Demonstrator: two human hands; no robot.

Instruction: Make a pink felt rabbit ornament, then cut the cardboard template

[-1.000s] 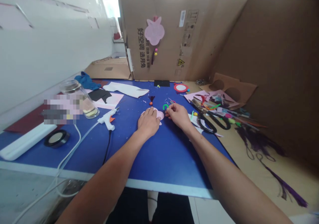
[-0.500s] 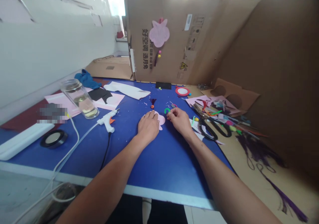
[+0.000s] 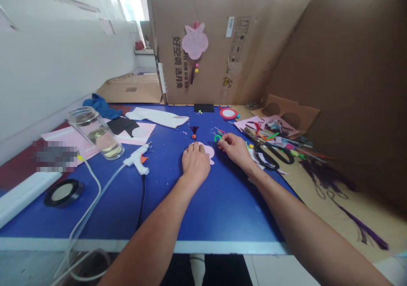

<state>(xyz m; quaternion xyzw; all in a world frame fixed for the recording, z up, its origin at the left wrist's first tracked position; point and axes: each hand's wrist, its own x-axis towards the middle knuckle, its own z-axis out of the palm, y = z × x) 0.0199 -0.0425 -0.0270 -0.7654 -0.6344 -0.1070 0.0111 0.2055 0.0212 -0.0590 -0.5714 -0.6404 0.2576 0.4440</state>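
Observation:
My left hand [image 3: 195, 162] lies palm down with its fingers stretched over a pink scalloped paper cutout [image 3: 209, 152], pressing it to the blue table and covering much of it. My right hand [image 3: 235, 148], just to its right, pinches a small green curved strip [image 3: 217, 138] between thumb and fingertips, slightly above the table. Beyond my left fingertips lies a dark tassel [image 3: 193, 130] with an orange bead [image 3: 193, 137]. Several pink and pale scraps [image 3: 219, 131] lie past my right hand.
At left are a glue gun [image 3: 137, 159] with its cord, a glass jar [image 3: 106, 140] and a tape roll [image 3: 63, 192]. Large black-handled scissors [image 3: 269, 155] and craft bits lie right. Cardboard [image 3: 248, 44] stands behind, bearing a pink cutout [image 3: 195, 42].
The view has shifted a little. Both hands have moved slightly right relative to the tassel, the pink cutout along with my left hand and the green strip with my right.

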